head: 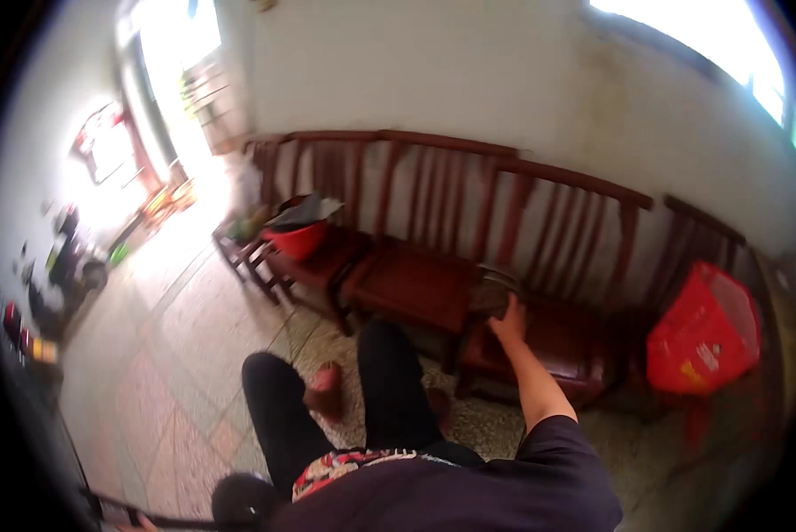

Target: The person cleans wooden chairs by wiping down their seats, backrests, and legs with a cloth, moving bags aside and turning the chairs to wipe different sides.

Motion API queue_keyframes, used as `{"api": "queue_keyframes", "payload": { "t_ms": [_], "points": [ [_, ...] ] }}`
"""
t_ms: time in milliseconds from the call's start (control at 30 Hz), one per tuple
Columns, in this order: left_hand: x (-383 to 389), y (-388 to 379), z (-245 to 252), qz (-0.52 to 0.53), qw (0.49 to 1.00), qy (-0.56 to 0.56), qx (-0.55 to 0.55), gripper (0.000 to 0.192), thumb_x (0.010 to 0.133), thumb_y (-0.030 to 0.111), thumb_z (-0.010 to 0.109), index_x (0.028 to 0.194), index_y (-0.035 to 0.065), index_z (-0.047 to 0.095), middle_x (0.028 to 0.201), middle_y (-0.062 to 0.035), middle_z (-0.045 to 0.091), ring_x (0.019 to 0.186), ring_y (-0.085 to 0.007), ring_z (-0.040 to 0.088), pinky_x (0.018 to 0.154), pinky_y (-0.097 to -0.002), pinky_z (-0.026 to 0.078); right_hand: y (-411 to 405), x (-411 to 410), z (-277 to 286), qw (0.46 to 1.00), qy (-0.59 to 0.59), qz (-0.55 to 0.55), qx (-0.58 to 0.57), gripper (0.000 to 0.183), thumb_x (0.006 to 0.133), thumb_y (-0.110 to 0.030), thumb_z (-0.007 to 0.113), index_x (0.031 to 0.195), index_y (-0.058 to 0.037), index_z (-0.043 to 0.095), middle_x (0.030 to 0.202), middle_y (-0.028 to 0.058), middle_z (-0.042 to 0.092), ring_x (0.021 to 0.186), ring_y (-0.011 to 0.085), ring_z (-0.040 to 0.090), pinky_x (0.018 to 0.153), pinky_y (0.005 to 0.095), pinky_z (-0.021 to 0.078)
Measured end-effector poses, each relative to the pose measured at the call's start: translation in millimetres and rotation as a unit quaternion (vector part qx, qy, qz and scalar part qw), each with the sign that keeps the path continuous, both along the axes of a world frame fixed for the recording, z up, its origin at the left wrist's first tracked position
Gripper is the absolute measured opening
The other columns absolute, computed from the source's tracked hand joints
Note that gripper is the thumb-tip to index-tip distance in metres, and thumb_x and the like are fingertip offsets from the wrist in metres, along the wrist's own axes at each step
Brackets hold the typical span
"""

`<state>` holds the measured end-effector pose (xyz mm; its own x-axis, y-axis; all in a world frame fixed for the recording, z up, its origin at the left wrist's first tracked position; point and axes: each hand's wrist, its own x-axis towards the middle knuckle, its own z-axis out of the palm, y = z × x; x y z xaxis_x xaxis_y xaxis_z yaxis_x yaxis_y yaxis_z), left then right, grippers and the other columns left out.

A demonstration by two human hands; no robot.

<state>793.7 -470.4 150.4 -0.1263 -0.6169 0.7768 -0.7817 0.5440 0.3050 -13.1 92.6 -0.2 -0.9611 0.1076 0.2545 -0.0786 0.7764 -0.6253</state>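
My right hand [510,320] reaches forward to a round container [494,292] with a pale rim, which stands where two dark red wooden chairs meet. Its fingers lie at the near side of the container; blur hides how firmly they hold it. Low at the left edge of the picture, part of my left hand [139,524] shows beside a dark bar [172,523]. Whether those fingers close around the bar is not visible. Before me stands a row of wooden chairs [411,279] with slatted backs.
A red bag [697,332] stands at the right end of the row. On a left chair sits a red basin [298,239] with dark and grey things in it. A scooter [72,266] stands by the left wall, near a bright doorway. My bare foot [326,392] rests on the tiled floor.
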Motion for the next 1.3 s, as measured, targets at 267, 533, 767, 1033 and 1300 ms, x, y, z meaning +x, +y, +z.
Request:
{"api": "queue_keyframes", "payload": {
  "t_ms": [267, 533, 767, 1033, 1300],
  "points": [
    [-210, 110, 14, -0.134, 0.728, -0.459, 0.491, 0.055, 0.076, 0.022, 0.063, 0.128, 0.0104, 0.052, 0.115, -0.0242, 0.058, 0.107, -0.0386, 0.055, 0.092, -0.0421, 0.042, 42, 26, 21, 0.996, -0.031, 0.076, -0.035, 0.083, 0.064, -0.027, 0.07, 0.136, -0.0123, 0.033, 0.127, 0.0238, 0.044, 0.116, 0.0401, 0.045, 0.095, 0.0433, 0.0409],
    [-561, 179, 57, -0.639, 0.701, -0.278, 0.153, 0.043, 0.072, 0.0, 0.055, 0.115, -0.0018, 0.053, 0.123, -0.0219, 0.052, 0.116, -0.0395, 0.048, 0.098, -0.0434, 0.039, 93, 26, 76, 0.964, -0.249, 0.053, 0.072, 0.076, 0.063, -0.032, 0.067, 0.132, -0.0113, 0.042, 0.13, 0.0224, 0.042, 0.118, 0.0411, 0.044, 0.092, 0.0494, 0.0413],
    [-739, 375, -14, -0.811, 0.488, -0.279, 0.165, 0.047, 0.074, 0.014, 0.061, 0.118, -0.0006, 0.053, 0.129, -0.023, 0.047, 0.125, -0.0366, 0.041, 0.104, -0.0424, 0.034, 149, 62, 84, 0.959, -0.228, 0.009, 0.168, 0.084, 0.069, -0.054, 0.065, 0.141, -0.0249, 0.034, 0.15, 0.0179, 0.013, 0.135, 0.045, 0.016, 0.101, 0.0647, 0.0224],
    [-765, 490, -91, -0.651, 0.464, -0.586, 0.135, 0.066, 0.079, 0.032, 0.058, 0.137, 0.0078, 0.035, 0.149, -0.0171, 0.021, 0.139, -0.036, 0.014, 0.103, -0.0672, 0.017, 110, 49, 28, 0.967, -0.085, -0.06, 0.232, 0.065, 0.069, -0.038, 0.068, 0.129, -0.0227, 0.048, 0.138, 0.017, 0.035, 0.125, 0.0394, 0.033, 0.092, 0.0627, 0.0346],
    [-781, 491, -104, -0.689, 0.43, -0.577, 0.09, 0.066, 0.079, 0.035, 0.055, 0.136, 0.0074, 0.038, 0.15, -0.0144, 0.02, 0.14, -0.0316, 0.014, 0.103, -0.0691, 0.01, 111, -2, 31, 0.941, -0.039, -0.245, 0.232, 0.062, 0.07, -0.034, 0.066, 0.127, -0.0176, 0.049, 0.136, 0.0157, 0.038, 0.12, 0.0373, 0.037, 0.093, 0.0584, 0.0338]
  ]
}}
